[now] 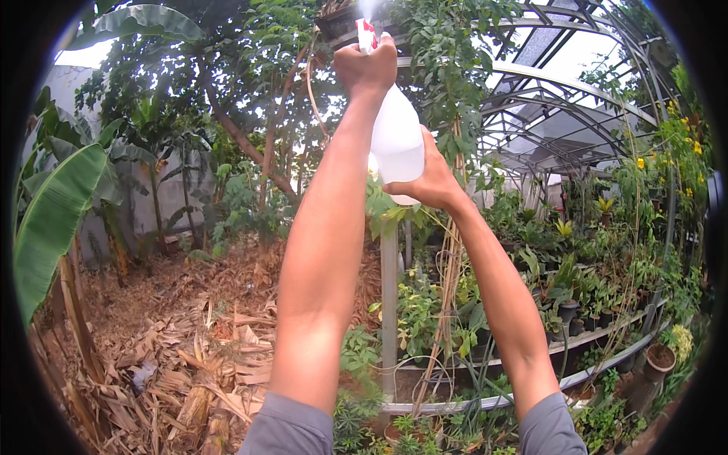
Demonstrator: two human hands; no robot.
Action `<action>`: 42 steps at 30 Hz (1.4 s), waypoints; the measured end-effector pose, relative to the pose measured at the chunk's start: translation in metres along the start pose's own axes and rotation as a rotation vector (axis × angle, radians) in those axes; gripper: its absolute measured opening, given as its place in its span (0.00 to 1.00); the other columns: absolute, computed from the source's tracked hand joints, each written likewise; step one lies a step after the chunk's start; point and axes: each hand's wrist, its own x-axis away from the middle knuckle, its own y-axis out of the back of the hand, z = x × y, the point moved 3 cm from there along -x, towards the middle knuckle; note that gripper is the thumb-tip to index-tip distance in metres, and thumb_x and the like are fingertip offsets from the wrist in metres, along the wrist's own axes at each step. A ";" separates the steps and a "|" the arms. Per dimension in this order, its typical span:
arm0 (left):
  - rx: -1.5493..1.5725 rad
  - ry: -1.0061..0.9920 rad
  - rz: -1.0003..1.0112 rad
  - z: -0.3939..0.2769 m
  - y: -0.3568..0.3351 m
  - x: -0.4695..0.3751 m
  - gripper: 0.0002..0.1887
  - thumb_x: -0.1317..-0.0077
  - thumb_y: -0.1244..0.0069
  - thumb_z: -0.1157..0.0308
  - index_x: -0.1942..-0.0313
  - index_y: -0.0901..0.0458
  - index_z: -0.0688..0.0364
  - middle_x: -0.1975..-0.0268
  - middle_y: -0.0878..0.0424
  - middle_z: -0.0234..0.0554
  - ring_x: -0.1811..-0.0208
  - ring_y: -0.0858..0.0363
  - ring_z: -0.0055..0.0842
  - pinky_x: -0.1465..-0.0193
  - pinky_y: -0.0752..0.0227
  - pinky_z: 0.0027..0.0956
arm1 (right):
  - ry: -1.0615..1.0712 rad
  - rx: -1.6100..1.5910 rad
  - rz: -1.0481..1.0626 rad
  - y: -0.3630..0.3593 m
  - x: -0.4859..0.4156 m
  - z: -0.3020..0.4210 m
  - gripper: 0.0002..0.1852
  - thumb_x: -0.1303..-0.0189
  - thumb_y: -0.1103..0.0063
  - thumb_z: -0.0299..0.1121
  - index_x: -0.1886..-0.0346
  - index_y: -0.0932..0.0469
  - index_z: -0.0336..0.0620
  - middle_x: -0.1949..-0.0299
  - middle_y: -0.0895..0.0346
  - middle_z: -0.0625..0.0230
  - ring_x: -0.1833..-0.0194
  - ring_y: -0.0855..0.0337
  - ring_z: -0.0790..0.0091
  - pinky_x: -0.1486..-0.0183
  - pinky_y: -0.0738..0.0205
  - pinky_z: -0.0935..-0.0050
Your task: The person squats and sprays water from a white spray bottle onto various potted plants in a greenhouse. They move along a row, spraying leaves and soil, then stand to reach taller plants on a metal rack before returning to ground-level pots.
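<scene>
A white translucent plastic spray bottle [398, 136] is raised high before me, tilted, with pale liquid in its lower part. My left hand [367, 65] grips its neck just under the red-and-white trigger head [365, 35], fingers wrapped round the trigger side. Mist [369, 8] leaves the nozzle at the top edge of the view. Lower down, my right hand [429, 176] holds the bottle's base, thumb on the near side. A dark hanging planter [335, 23] is behind the spray head, and leafy climbing stems hang to its right.
A metal post [389, 313] and curved rail stand below the bottle, with tied dry stems [441, 335] beside them. Potted plants [567, 311] fill shelves at the right under a metal-framed greenhouse roof [546, 119]. Dry leaf litter [170, 341] covers ground at left, near banana leaves [60, 222].
</scene>
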 end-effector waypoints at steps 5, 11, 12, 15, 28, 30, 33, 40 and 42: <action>0.070 -0.018 -0.014 0.000 0.018 -0.006 0.19 0.43 0.37 0.58 0.81 0.17 0.64 0.78 0.14 0.44 0.75 0.14 0.32 0.62 0.22 0.39 | 0.025 0.064 0.041 -0.010 -0.010 -0.002 0.66 0.67 0.16 0.42 0.24 0.49 0.32 0.31 0.34 0.48 0.31 0.29 0.53 0.27 0.35 0.61; 0.102 0.063 -0.043 0.002 0.021 -0.010 0.18 0.42 0.37 0.58 0.77 0.17 0.65 0.74 0.14 0.43 0.72 0.15 0.30 0.60 0.23 0.37 | 0.008 0.125 -0.010 -0.006 -0.013 0.006 0.67 0.69 0.16 0.43 0.23 0.49 0.32 0.32 0.34 0.45 0.31 0.29 0.50 0.27 0.34 0.59; 0.102 0.081 -0.060 0.002 0.022 -0.010 0.17 0.42 0.37 0.58 0.76 0.17 0.65 0.74 0.14 0.43 0.71 0.16 0.30 0.60 0.23 0.37 | 0.000 0.146 0.002 -0.004 -0.013 0.008 0.67 0.69 0.16 0.43 0.23 0.48 0.33 0.32 0.34 0.45 0.31 0.29 0.50 0.27 0.34 0.59; 0.212 0.070 0.063 -0.001 0.018 -0.013 0.17 0.38 0.37 0.58 0.69 0.18 0.64 0.73 0.18 0.37 0.72 0.21 0.25 0.64 0.27 0.35 | -0.017 0.132 0.042 0.003 -0.013 0.013 0.66 0.69 0.16 0.42 0.24 0.48 0.33 0.32 0.33 0.46 0.32 0.29 0.49 0.28 0.33 0.58; 0.190 -0.170 0.037 0.009 0.003 -0.041 0.45 0.32 0.42 0.44 0.22 0.40 0.57 0.31 0.25 0.64 0.27 0.27 0.25 0.24 0.43 0.22 | 0.056 0.194 0.082 0.021 -0.020 0.026 0.64 0.69 0.18 0.42 0.25 0.46 0.34 0.34 0.32 0.46 0.32 0.28 0.51 0.28 0.32 0.59; 0.330 0.046 0.015 0.015 0.003 -0.044 0.22 0.36 0.38 0.56 0.53 0.27 0.62 0.59 0.22 0.45 0.60 0.25 0.22 0.55 0.34 0.27 | 0.050 0.239 0.035 0.020 -0.023 0.024 0.64 0.69 0.18 0.42 0.25 0.45 0.34 0.34 0.32 0.46 0.32 0.28 0.51 0.28 0.32 0.59; 0.369 0.151 -0.021 0.018 0.006 -0.041 0.15 0.38 0.36 0.61 0.67 0.20 0.64 0.73 0.20 0.36 0.74 0.23 0.20 0.69 0.29 0.30 | 0.071 0.288 0.031 0.022 -0.029 0.022 0.63 0.69 0.17 0.43 0.25 0.45 0.33 0.34 0.32 0.45 0.32 0.29 0.49 0.28 0.32 0.59; 0.374 0.108 0.114 0.004 -0.007 -0.031 0.15 0.37 0.37 0.60 0.63 0.18 0.64 0.70 0.18 0.38 0.74 0.21 0.21 0.70 0.27 0.29 | -0.014 0.285 0.007 0.026 -0.020 0.017 0.65 0.70 0.16 0.44 0.26 0.46 0.33 0.37 0.31 0.42 0.33 0.28 0.46 0.30 0.30 0.57; 0.452 0.127 0.123 0.003 -0.014 -0.025 0.16 0.36 0.38 0.59 0.62 0.18 0.64 0.70 0.18 0.39 0.73 0.20 0.22 0.68 0.26 0.30 | -0.032 0.410 -0.075 0.029 -0.015 0.017 0.65 0.69 0.16 0.44 0.26 0.46 0.33 0.37 0.30 0.43 0.34 0.28 0.47 0.30 0.30 0.56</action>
